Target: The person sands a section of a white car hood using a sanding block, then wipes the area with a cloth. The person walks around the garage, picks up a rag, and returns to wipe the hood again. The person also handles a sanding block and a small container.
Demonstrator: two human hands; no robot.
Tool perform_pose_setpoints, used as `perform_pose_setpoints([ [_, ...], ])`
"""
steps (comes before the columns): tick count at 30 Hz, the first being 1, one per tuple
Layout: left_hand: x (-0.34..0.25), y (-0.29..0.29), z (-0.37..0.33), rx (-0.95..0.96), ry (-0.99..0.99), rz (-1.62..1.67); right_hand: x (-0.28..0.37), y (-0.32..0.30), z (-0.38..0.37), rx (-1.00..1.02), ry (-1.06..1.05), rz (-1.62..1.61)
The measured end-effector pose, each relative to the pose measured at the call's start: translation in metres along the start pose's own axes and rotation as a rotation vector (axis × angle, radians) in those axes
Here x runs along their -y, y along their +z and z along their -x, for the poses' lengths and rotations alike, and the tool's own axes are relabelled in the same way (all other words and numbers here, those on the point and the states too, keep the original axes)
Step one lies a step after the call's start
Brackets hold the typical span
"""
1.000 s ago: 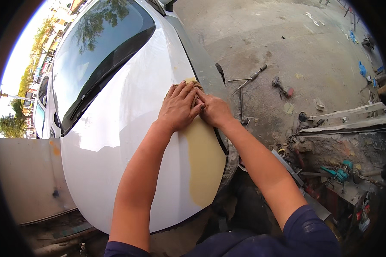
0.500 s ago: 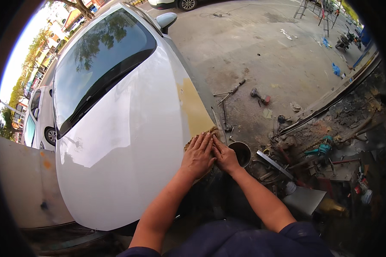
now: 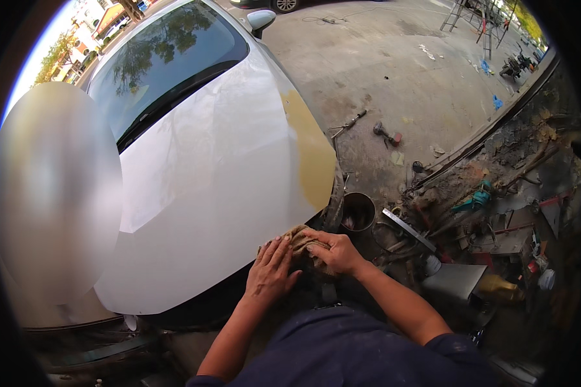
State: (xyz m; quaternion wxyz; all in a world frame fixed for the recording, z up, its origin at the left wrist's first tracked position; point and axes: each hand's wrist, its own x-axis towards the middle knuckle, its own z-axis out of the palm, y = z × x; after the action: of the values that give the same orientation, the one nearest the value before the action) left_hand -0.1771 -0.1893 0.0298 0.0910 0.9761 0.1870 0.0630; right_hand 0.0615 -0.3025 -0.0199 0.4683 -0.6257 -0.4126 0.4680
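A white car hood point(image 3: 219, 187) fills the middle, with a tan filler patch point(image 3: 313, 158) along its right edge. At the hood's front edge, my right hand point(image 3: 342, 253) grips a crumpled brown rag point(image 3: 297, 240), its fingers bent around the cloth. Just to its left, my left hand point(image 3: 269, 269) lies with fingers stretched out, on the front edge of the hood and against the rag's left side. The fingertips of the left hand rest close to the cloth.
Right of the hood's corner stands a round bucket point(image 3: 358, 211). A cordless power tool point(image 3: 386, 134) lies on the concrete beyond it. Metal scraps and tools clutter the right, near a grey panel point(image 3: 455, 282) and a teal tool point(image 3: 474, 197). A stepladder point(image 3: 455, 14) stands far off.
Both hands and the rag have moved nearer me, from the tan patch to the hood's front edge. My hands have separated; the right now grasps the rag. A blurred area has appeared at left.
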Motion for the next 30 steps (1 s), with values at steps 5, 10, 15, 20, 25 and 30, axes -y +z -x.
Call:
perform_pose_setpoints([
  [5,0.008,-0.028,0.086,-0.332,-0.267,0.003,0.05,-0.031,-0.048,-0.253,-0.338,0.051],
  [10,0.015,-0.011,0.14,-0.451,-0.491,0.017,0.056,0.003,-0.087,-0.097,-0.697,0.812],
  [15,-0.003,0.013,0.181,-0.576,-0.541,0.032,0.05,0.04,-0.089,0.119,-0.885,0.86],
  [20,-0.02,0.039,0.189,-0.563,-0.657,0.105,0.068,0.035,-0.139,0.215,-1.05,0.939],
  [25,-0.027,0.066,0.177,-0.473,-0.815,0.118,0.095,0.024,-0.262,0.156,-0.891,0.995],
  [30,-0.042,0.098,0.178,-0.378,-1.019,0.115,0.115,-0.004,-0.423,0.173,-0.757,1.026],
])
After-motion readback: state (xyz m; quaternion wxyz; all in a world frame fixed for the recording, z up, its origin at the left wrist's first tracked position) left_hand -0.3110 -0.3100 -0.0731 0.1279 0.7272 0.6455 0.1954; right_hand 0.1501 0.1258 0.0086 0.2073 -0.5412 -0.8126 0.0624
